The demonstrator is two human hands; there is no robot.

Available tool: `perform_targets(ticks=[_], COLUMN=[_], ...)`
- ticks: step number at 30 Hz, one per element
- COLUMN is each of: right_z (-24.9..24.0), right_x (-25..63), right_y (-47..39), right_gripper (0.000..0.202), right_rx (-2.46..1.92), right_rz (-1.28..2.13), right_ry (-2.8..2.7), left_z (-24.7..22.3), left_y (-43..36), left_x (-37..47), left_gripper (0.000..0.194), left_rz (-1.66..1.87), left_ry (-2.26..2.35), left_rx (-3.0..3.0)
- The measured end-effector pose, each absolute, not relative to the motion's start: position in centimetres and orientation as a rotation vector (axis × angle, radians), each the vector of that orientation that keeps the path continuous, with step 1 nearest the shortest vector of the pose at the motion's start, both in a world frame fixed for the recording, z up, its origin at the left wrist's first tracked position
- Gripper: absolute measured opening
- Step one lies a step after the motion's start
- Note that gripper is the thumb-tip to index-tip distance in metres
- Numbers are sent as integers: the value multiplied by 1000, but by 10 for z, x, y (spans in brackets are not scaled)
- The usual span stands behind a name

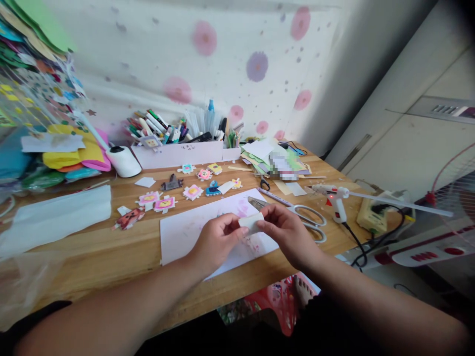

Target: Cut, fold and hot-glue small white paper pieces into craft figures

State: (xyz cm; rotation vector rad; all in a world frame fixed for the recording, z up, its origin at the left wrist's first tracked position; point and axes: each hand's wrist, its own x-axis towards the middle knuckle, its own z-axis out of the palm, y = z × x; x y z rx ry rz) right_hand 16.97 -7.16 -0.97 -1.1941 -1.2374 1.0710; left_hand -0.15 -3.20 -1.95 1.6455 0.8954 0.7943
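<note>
Between both hands I hold a small whitish piece of paper (251,223). My left hand (219,240) pinches its left end, and my right hand (287,232) grips the right end. Beneath them lies a white sheet (181,237) with faint pink and purple marks. Scissors (311,216) with grey handles rest by my right hand, their blades partly on the sheet. A pen (275,197) lies along the sheet's upper right edge. Several small coloured paper figures (192,192) are spread behind the sheet.
A white hot glue gun (337,200), its red light on, stands at right with a long glue stick and cable. At the back is a long white box (178,154) of pens. Paper scraps (260,148) pile behind right; a thread cone (125,162) and folded white sheet (63,215) are left.
</note>
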Motion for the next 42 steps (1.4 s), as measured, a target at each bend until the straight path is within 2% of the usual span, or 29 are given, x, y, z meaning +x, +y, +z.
perform_targets(ticks=[4, 10, 13, 18, 21, 24, 32, 36, 39, 42], right_z=[-11, -15, -14, -2, 2, -1, -15, -18, -20, -22], right_x=[173, 170, 173, 194, 207, 213, 215, 218, 222, 226], right_y=[-73, -79, -78, -69, -68, -70, -67, -65, -65, -65], right_gripper=[24, 20, 17, 34, 26, 19, 20, 21, 21, 19], right_rx=[-1169, -1328, -1296, -1374, -1465, -1464, -1490, -1521, -1537, -1528], right_rz=[1183, 953, 952, 856, 751, 625, 630, 610, 574, 517], right_ry=[-1233, -1404, -1460, -1451, -1595, -1784, -1915, -1967, -2010, -2033], left_z=[-21, -20, -15, -6, -6, -10, -26, -31, -30, -30], left_y=[-31, -37, -38, -20, -3, 9, 19, 29, 34, 35], left_x=[-3, -1, -1, -20, -49, -82, -116, -130, -143, -148], left_gripper=[19, 15, 16, 19, 25, 18, 25, 24, 32, 43], left_rz=[830, 869, 881, 895, 978, 968, 857, 731, 634, 549], left_ry=[874, 904, 898, 965, 1140, 1251, 1344, 1463, 1570, 1469], left_rx=[1628, 1709, 1722, 1601, 1576, 1513, 1530, 1797, 2095, 2368])
